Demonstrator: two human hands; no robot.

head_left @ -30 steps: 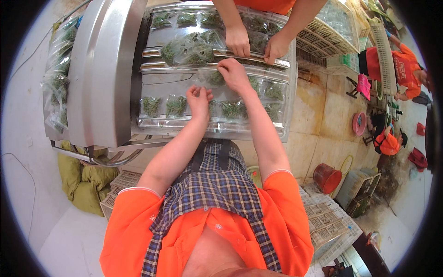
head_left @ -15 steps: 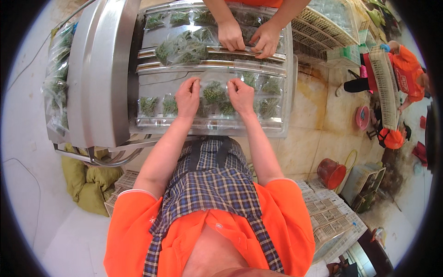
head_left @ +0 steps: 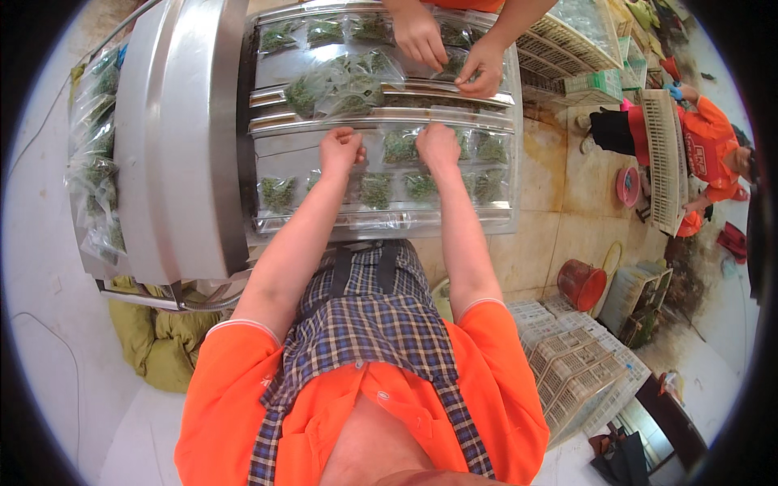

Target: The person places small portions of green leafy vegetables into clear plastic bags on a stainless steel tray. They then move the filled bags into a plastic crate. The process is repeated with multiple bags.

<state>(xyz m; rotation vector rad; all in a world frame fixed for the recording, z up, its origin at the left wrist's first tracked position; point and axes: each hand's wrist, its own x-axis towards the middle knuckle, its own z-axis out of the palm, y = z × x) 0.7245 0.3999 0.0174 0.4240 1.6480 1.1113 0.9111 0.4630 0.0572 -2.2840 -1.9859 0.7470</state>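
Observation:
A steel sealing machine (head_left: 170, 121) has a lidless bed (head_left: 284, 146) with rows of clear bags of green produce (head_left: 374, 190) along bright sealing bars. My left hand (head_left: 342, 147) is curled above a bare part of the bed, left of the upper bags in the near half; anything between its fingers is unclear. My right hand (head_left: 438, 147) pinches the top edge of a bag (head_left: 401, 146) beside the near bar. A loose heap of filled bags (head_left: 332, 89) lies across the far half.
A co-worker's hands (head_left: 478, 69) work at the far bar. Another worker (head_left: 713, 154) carries a crate (head_left: 660, 158). More bags (head_left: 97, 154) lie left of the machine. A red bucket (head_left: 579, 283), pink basin (head_left: 628, 186), stacked crates (head_left: 575, 373) and green sacks (head_left: 150, 340) surround me.
My hands came to the upper edge of the near half; a bag now lies in that row, and my left hand moved off it. The worker at right moved forward with the crate.

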